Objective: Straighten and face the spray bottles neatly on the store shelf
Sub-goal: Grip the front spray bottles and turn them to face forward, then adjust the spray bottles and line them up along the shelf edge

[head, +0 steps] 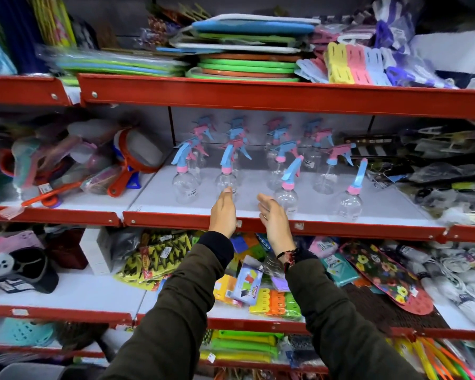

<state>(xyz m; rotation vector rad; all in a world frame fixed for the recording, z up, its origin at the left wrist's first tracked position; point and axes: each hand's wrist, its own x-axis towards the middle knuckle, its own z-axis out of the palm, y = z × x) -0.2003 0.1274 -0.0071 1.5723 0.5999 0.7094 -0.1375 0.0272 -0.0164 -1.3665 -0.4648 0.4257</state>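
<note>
White shelf [258, 207] of spray bottles [287, 193], strainers [137, 157] alongside; left hand [223, 212] and right hand [274, 222] seemingly released.

Both empty hands, left hand [223, 212] and right hand [274, 220], hover before clear spray bottles [226, 171].

Pretty packed store aisle here: red-edged metal shelves [258, 97] with white boards, grey back panel [258, 116] behind, stacked foam mats [247, 45] up top, colourful packets [159, 259] crammed on lower tiers.
</note>
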